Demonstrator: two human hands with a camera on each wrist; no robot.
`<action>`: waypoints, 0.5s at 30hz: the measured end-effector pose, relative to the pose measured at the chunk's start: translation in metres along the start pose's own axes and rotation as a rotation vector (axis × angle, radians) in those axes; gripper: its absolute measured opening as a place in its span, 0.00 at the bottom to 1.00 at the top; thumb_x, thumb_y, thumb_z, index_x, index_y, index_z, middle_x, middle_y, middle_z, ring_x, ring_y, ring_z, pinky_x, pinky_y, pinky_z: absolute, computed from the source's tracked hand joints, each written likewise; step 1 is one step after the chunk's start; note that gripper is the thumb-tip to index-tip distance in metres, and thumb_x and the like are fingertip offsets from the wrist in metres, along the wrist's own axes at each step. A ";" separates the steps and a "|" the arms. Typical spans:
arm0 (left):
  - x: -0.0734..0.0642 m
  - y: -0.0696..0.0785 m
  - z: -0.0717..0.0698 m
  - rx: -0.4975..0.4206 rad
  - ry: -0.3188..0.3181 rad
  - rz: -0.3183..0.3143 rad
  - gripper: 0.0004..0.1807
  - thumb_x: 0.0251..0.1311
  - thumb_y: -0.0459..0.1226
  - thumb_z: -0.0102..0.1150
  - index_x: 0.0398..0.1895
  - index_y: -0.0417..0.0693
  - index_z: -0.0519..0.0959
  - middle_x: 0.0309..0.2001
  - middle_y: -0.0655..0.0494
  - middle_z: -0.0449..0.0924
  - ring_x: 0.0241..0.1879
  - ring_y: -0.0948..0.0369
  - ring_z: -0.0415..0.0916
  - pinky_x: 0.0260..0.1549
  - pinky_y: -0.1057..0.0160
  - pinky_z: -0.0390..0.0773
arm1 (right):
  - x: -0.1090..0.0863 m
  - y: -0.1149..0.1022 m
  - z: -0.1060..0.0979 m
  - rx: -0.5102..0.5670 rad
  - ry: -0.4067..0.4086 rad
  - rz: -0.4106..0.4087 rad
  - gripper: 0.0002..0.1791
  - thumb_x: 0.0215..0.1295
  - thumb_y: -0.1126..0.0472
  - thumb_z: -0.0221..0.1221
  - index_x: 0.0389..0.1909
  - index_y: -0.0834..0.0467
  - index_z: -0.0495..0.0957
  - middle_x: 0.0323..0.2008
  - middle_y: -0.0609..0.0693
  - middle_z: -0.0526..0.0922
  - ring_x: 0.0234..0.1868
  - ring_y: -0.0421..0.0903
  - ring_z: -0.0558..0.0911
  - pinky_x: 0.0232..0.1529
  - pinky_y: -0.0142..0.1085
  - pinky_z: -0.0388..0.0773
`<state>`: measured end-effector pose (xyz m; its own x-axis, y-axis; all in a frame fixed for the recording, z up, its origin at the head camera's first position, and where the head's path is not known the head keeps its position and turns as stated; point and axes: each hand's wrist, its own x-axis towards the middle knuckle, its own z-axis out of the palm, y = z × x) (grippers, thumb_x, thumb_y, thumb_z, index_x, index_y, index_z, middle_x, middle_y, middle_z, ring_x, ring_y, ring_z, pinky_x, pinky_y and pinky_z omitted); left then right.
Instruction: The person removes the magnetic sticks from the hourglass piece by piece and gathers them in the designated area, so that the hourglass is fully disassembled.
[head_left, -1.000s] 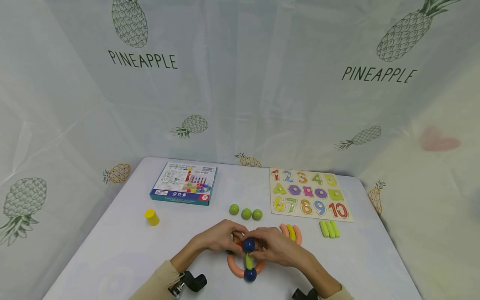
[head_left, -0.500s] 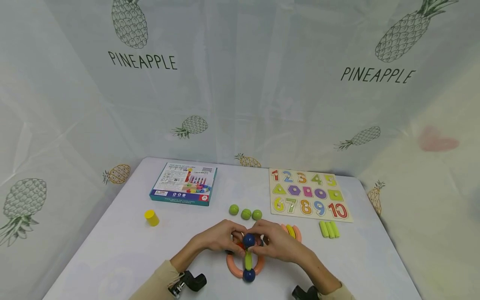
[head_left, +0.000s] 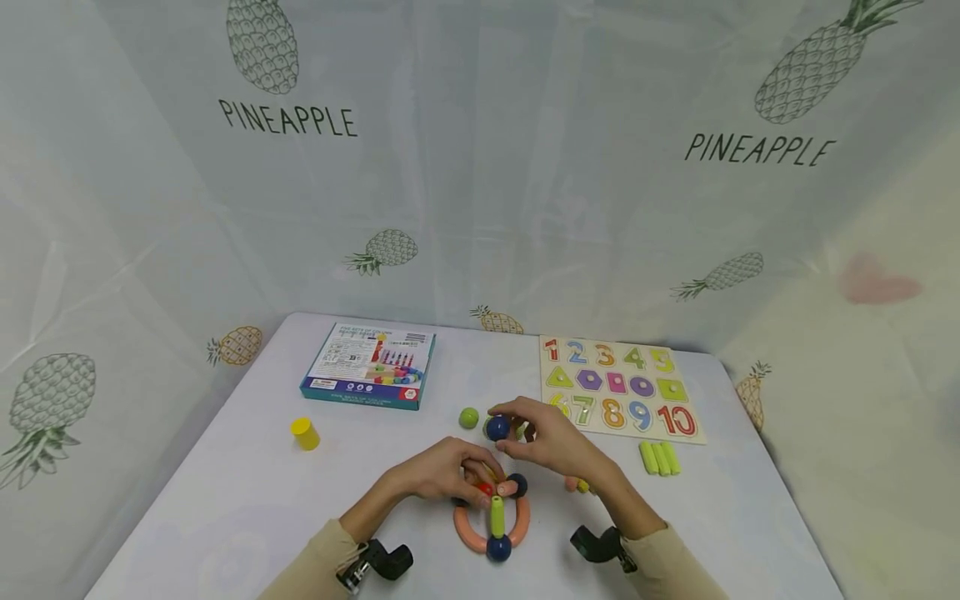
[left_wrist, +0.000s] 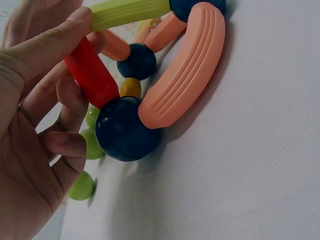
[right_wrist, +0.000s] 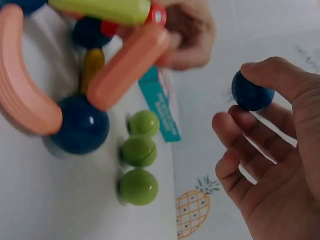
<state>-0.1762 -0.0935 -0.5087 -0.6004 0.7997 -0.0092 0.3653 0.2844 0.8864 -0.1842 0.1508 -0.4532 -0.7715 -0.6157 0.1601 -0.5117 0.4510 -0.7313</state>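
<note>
My right hand (head_left: 551, 437) pinches a dark blue ball (head_left: 497, 427) between thumb and fingers, raised beyond the structure; in the right wrist view the ball (right_wrist: 252, 91) is apart from every stick. My left hand (head_left: 453, 471) grips the upper ends of leaning magnetic sticks, with its thumb on the lime stick (left_wrist: 131, 12) and fingers round the red stick (left_wrist: 92, 75). A salmon straight stick (right_wrist: 129, 67) leans in there too. These stand on blue balls (left_wrist: 127, 129) joined by curved salmon sticks (left_wrist: 187, 70) into a ring on the table. Fingers partly hide the meeting tips.
Green balls (right_wrist: 139, 186) sit in a row beyond the hands. A yellow cylinder (head_left: 304, 434) and a flat toy box (head_left: 367, 367) stand left. At right lie a number puzzle board (head_left: 615, 389) and lime sticks (head_left: 659, 458); the right hand partly covers curved sticks (head_left: 573, 483).
My right hand has lifted the blue ball off the meeting stick tips and moved away, up toward the green balls. The left hand has stayed at the stick tops.
</note>
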 end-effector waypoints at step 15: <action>-0.001 0.006 0.000 -0.008 -0.001 -0.036 0.19 0.57 0.40 0.73 0.53 0.59 0.84 0.38 0.70 0.86 0.25 0.71 0.73 0.26 0.72 0.68 | 0.075 0.061 0.004 -0.131 -0.058 0.226 0.21 0.67 0.54 0.65 0.58 0.54 0.80 0.42 0.47 0.82 0.40 0.42 0.79 0.39 0.37 0.77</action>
<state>-0.1734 -0.0929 -0.5038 -0.6122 0.7896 -0.0421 0.3378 0.3094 0.8889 -0.2719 0.1302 -0.4886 -0.8508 -0.5241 -0.0385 -0.3765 0.6589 -0.6512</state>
